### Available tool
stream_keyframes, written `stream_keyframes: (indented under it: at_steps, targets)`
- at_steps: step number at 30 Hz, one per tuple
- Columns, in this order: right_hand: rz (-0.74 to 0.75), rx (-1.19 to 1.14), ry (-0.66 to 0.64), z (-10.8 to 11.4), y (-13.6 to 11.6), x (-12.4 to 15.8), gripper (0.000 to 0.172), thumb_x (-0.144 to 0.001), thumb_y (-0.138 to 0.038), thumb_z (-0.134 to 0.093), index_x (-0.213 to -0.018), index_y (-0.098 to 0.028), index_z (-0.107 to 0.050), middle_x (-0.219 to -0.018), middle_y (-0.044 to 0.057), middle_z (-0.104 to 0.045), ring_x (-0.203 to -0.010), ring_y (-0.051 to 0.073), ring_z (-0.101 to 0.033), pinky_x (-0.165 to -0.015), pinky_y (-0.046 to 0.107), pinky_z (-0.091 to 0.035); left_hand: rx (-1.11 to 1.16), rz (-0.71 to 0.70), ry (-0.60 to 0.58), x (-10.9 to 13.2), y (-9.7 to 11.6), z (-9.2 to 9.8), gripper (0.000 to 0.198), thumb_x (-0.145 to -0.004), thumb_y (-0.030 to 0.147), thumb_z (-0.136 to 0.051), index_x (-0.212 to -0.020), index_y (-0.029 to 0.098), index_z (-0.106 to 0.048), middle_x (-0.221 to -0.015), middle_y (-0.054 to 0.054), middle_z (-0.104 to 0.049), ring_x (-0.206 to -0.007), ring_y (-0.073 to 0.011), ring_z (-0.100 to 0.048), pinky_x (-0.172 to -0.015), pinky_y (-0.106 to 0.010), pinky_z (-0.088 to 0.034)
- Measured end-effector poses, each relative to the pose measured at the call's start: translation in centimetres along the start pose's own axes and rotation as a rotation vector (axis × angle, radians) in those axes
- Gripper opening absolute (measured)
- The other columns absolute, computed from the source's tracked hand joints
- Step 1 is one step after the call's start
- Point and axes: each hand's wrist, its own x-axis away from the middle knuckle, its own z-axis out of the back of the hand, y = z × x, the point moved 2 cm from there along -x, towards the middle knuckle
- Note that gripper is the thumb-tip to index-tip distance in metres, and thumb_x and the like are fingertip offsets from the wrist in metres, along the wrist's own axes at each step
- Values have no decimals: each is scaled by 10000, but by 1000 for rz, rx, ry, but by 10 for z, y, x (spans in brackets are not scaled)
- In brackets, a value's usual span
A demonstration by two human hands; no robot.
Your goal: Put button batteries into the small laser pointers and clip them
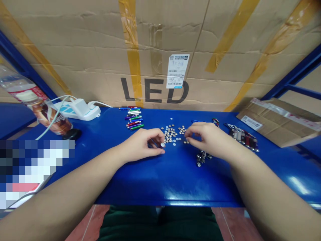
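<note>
Small silver button cells (170, 134) lie in a loose cluster on the blue table, with a few strays around it. My left hand (142, 144) rests at the cluster's left side, its fingers curled toward the thumb. A single button cell (162, 145) shows at its fingertips. At the right edge of the cluster, my right hand (204, 135) has thumb and fingers bent together beside a smaller group of cells (182, 130). Whatever is between those fingertips is hidden. Under the right palm sits a pile of small shiny metal caps (200, 158), partly covered.
Coloured metal tubes (134, 118) are stacked at the back left. Several torch-like tubes with clips (243, 137) lie at right, before a small carton (282, 120). A white power strip (82, 111) and a drink bottle (50, 115) stand left. A large carton (100, 60) forms the back.
</note>
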Motion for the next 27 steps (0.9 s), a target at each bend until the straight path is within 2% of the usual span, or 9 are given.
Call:
stream_keyframes:
  at_steps: [3, 5, 9, 15, 18, 20, 23, 27]
  targets:
    - [-60, 0, -135, 1, 23, 3, 96, -864, -163, -699, -864, -217, -778, -912, 52, -739, -833, 213, -692, -818, 365, -535, 16, 18, -3, 0, -1, 0, 226, -864, 291, -789, -979, 198, -619, -985, -46, -743, -905, -190, -740, -806, -324, -636]
    - [-66, -23, -188, -1, 26, 3, 98, -861, -177, -719, -904, -221, -796, -949, 56, -740, -869, 216, -696, -833, 367, -542, 18, 31, -16, 0, -2, -1, 223, -866, 285, -784, -991, 199, -621, -1000, -48, -738, -921, -192, -737, -807, -324, -637]
    - [-82, -11, -195, -9, 20, 0, 146, -864, -195, -749, -989, -222, -821, -976, 70, -723, -885, 219, -688, -830, 366, -542, -13, 38, -57, 0, -1, -2, 204, -880, 265, -763, -1023, 209, -629, -1021, -39, -728, -937, -189, -727, -801, -312, -631]
    - [-71, -15, -182, -17, 18, -3, 166, -852, -100, -705, -914, -211, -810, -962, 66, -696, -871, 195, -669, -812, 324, -521, -23, 40, -58, -1, 2, -1, 192, -883, 232, -743, -1052, 216, -653, -1028, -31, -714, -945, -186, -713, -818, -311, -629]
    - [-60, -65, -149, -15, 12, -4, 87, -857, -127, -696, -867, -189, -757, -917, 57, -701, -820, 186, -647, -766, 310, -505, -28, 30, -58, -1, 2, -2, 186, -883, 222, -736, -1052, 213, -658, -1012, -31, -714, -923, -184, -718, -816, -313, -630]
    - [-37, -197, -94, -13, 1, -5, 47, -901, -192, -682, -874, -186, -720, -882, 46, -715, -783, 173, -641, -737, 294, -500, -23, 30, -51, -1, 1, -2, 201, -879, 220, -739, -1063, 212, -658, -1004, -31, -717, -915, -185, -722, -816, -315, -634]
    - [6, -435, 11, -14, -21, -6, 87, -943, -255, -669, -894, -187, -691, -846, 26, -732, -744, 151, -652, -718, 268, -509, -17, 16, -39, -1, 0, -4, 237, -870, 232, -753, -1091, 206, -669, -996, -34, -731, -898, -182, -727, -817, -315, -639]
    - [103, -467, 80, -19, -43, -7, 46, -934, -204, -694, -891, -188, -703, -827, 9, -743, -745, 137, -675, -736, 252, -507, -14, -3, -33, -2, 1, -5, 227, -868, 223, -755, -1079, 178, -685, -977, -42, -748, -862, -170, -729, -813, -303, -636]
